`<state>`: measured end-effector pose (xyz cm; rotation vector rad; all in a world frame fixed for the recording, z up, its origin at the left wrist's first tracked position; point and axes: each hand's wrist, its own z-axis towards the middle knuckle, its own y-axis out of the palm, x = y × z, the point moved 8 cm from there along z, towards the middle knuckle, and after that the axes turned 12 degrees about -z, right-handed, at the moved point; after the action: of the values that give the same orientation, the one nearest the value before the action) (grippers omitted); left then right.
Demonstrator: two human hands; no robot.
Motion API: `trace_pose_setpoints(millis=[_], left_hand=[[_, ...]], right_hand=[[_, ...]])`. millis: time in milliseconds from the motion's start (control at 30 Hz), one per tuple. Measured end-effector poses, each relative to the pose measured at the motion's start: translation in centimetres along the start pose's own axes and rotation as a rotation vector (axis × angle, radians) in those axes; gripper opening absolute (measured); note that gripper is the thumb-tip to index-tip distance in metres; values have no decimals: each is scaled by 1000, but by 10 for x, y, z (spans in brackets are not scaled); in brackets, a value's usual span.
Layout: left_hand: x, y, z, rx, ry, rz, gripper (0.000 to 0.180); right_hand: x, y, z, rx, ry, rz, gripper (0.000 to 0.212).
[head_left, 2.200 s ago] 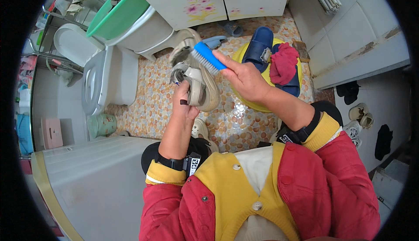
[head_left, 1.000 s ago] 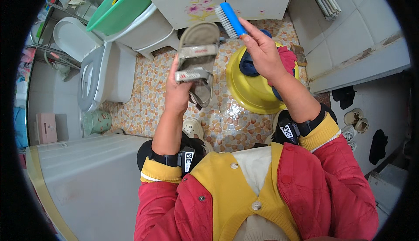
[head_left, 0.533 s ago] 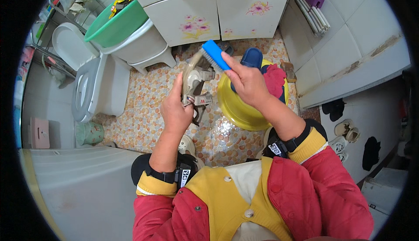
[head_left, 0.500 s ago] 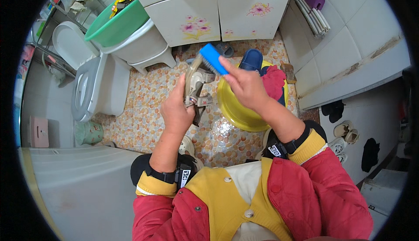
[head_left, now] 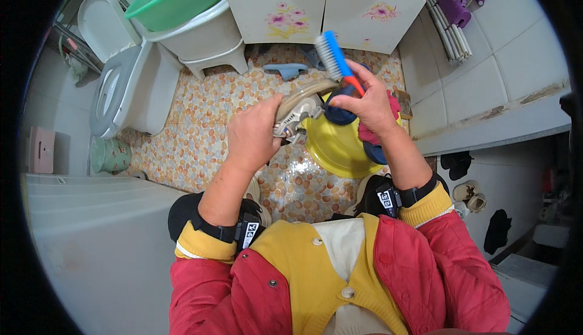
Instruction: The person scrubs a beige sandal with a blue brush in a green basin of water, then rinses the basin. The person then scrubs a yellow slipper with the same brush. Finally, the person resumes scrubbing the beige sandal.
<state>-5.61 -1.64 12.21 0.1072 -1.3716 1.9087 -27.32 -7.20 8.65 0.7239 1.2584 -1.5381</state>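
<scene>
Both your hands are full: your left hand (head_left: 254, 133) grips a worn grey shoe (head_left: 299, 107), long axis pointing right, above the yellow plastic basin (head_left: 334, 150); your right hand (head_left: 369, 104) clasps a blue-bristled scrub brush (head_left: 334, 56) just above it.

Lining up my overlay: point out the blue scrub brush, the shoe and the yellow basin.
blue scrub brush (head_left: 331, 54), head view, on its bristled head.
shoe (head_left: 299, 105), head view, on its side.
yellow basin (head_left: 333, 148), head view, on its bare inner wall.
</scene>
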Motion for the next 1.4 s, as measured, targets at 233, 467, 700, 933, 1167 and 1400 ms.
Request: trace_pose_setpoints(millis=[233, 467, 700, 933, 1167, 1400], left_hand=[[6, 6, -6, -149, 172, 72, 51], [-48, -34, -7, 555, -180, -203, 80], [-87, 81, -36, 395, -1009, -1996, 33], [-121, 55, -41, 715, -1009, -1764, 31], [-73, 79, -48, 342, -1051, -1416, 33], [-98, 33, -29, 565, -800, -1409, 41]], right_hand=[[1, 26, -15, -345, 32, -143, 56], [32, 42, -22, -133, 181, 106, 60], [12, 75, -39, -165, 272, 134, 66], [-56, 58, -42, -119, -413, -277, 51], [-57, 49, -36, -24, -343, -566, 48], [-41, 53, -46, -175, -250, -570, 47]])
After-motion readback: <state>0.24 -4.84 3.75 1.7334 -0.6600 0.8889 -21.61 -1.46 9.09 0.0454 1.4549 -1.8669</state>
